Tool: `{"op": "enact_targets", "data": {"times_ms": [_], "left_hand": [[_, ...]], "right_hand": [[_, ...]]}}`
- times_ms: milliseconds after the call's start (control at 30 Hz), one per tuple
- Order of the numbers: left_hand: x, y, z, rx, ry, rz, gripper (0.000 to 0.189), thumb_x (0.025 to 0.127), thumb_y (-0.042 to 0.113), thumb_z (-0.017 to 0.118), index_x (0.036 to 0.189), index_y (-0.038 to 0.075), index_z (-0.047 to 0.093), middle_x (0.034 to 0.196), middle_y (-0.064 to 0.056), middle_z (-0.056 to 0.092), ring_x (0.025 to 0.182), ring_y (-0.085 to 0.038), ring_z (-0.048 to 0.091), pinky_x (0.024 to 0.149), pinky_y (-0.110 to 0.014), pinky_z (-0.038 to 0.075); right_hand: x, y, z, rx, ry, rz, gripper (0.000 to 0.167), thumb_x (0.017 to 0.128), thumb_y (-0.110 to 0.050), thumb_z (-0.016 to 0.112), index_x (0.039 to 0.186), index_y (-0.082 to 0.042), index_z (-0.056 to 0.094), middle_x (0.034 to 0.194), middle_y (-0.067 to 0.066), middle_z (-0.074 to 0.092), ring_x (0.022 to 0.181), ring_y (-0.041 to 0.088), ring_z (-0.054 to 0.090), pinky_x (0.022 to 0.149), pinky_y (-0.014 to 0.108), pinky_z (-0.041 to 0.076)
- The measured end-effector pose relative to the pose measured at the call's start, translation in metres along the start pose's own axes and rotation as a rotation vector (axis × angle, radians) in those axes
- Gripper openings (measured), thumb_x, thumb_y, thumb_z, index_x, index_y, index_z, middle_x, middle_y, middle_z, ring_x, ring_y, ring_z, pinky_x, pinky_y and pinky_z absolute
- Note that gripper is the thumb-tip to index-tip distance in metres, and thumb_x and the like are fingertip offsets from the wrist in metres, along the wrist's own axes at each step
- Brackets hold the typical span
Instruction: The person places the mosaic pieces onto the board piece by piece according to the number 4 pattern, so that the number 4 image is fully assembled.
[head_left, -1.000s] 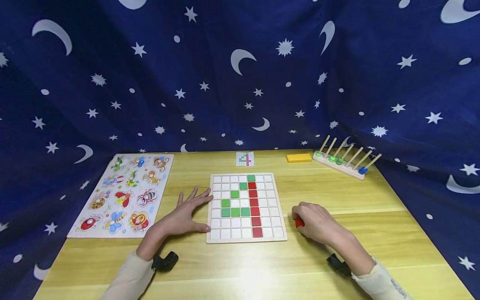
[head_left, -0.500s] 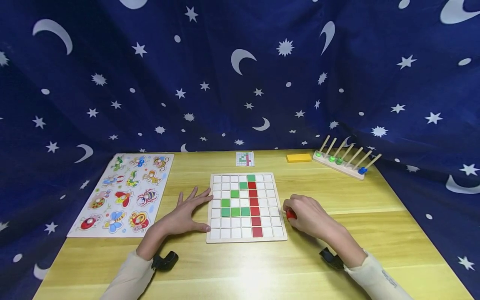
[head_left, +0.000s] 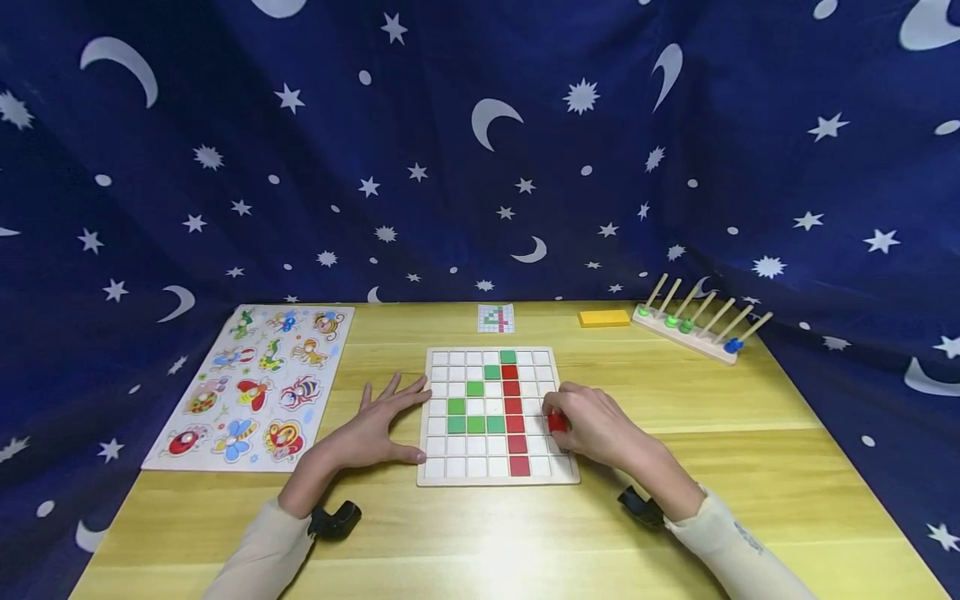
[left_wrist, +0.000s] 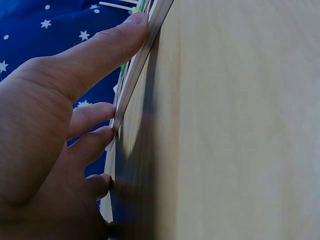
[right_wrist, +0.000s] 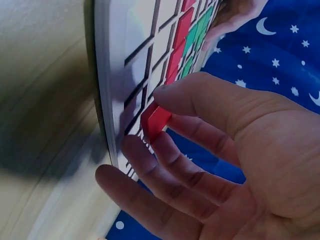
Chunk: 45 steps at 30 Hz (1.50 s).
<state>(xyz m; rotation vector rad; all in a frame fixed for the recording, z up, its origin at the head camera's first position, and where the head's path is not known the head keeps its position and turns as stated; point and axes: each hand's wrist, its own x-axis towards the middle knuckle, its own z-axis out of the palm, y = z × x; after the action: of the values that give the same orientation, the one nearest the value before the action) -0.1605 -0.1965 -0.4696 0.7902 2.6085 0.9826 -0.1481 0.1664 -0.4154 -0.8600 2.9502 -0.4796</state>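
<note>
A square wooden grid board [head_left: 498, 481] lies in the middle of the table, its cells mostly white. Green tiles [head_left: 476, 425] and a column of red tiles [head_left: 514, 423] form a figure 4 on it. With fingers spread, my left hand [head_left: 372, 433] rests against the board's left edge, thumb and fingertips touching the rim. My right hand [head_left: 597, 427] is over the right side of the board and pinches a red square tile [right_wrist: 157, 119] between thumb and fingers. In the right wrist view that tile is tilted, close over the white cells.
Behind the board lies a small pattern card [head_left: 497, 318] showing the same figure. A yellow block [head_left: 604, 319] and a peg stand [head_left: 684, 335] with green and blue beads are at the back right. An insect peg puzzle [head_left: 262, 383] lies at the left.
My right hand has moved left with the red tile, from the table beside the board to over its right columns. The left hand stays at the board's edge. The head view has shifted slightly.
</note>
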Motion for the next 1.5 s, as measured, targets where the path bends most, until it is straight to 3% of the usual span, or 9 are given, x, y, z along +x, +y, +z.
{"op": "enact_targets", "data": {"times_ms": [800, 1167, 1500], "left_hand": [[-0.002, 0.001, 0.001, 0.003, 0.001, -0.001, 0.093, 0.076, 0.046, 0.085, 0.153, 0.015, 0.043, 0.165, -0.003, 0.020, 0.151, -0.038, -0.002, 0.111, -0.066, -0.016], [-0.002, 0.001, 0.000, 0.007, 0.001, -0.005, 0.094, 0.075, 0.046, 0.085, 0.153, 0.015, 0.043, 0.165, -0.003, 0.020, 0.151, -0.037, -0.002, 0.111, -0.065, -0.016], [0.000, 0.000, 0.003, 0.012, -0.007, 0.012, 0.094, 0.076, 0.048, 0.084, 0.153, 0.015, 0.042, 0.165, -0.003, 0.020, 0.151, -0.038, -0.002, 0.111, -0.066, -0.015]], "right_hand": [[0.017, -0.013, 0.012, -0.031, -0.030, -0.102, 0.020, 0.076, -0.004, 0.082, 0.094, -0.006, 0.073, 0.083, -0.001, 0.060, 0.067, 0.012, 0.048, 0.060, 0.029, 0.044], [0.017, -0.012, 0.010, 0.016, -0.051, -0.087, 0.017, 0.080, -0.006, 0.082, 0.096, -0.007, 0.076, 0.082, -0.002, 0.057, 0.070, 0.012, 0.045, 0.060, 0.028, 0.040], [0.007, 0.002, -0.001, 0.043, -0.004, -0.017, 0.029, 0.079, -0.016, 0.085, 0.103, -0.005, 0.074, 0.084, -0.001, 0.062, 0.068, 0.012, 0.047, 0.058, 0.030, 0.041]]}}
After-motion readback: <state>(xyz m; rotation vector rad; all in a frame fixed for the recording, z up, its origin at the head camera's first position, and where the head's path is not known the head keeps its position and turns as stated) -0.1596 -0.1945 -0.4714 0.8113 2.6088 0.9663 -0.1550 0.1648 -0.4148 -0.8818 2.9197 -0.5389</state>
